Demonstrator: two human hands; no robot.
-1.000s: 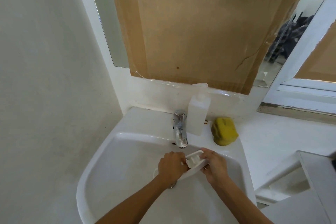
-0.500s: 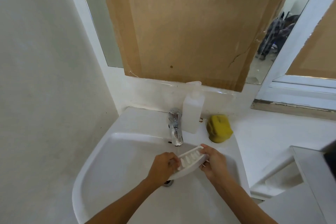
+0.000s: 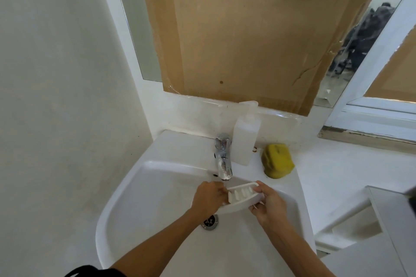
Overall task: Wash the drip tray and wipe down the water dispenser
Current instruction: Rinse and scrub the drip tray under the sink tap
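Note:
A white slotted drip tray [image 3: 242, 198] is held tilted over the white sink [image 3: 139, 198], just below the chrome tap [image 3: 222, 159]. My left hand [image 3: 208, 198] grips the tray's left end with curled fingers. My right hand [image 3: 269, 204] grips its right end, thumb on the top edge and fingers underneath. The tray's slotted face points up toward the tap spout. Whether water is running cannot be told.
A white plastic bottle [image 3: 245, 139] stands right of the tap, and a yellow sponge [image 3: 278, 161] lies on the sink ledge beside it. The drain [image 3: 210, 221] shows below the tray. A white counter [image 3: 337, 175] extends right; brown cardboard [image 3: 247, 29] covers the mirror.
The tray has been turned so its slotted face shows more fully under the spout. Both hands have kept their hold on its ends and stayed beneath the tap.

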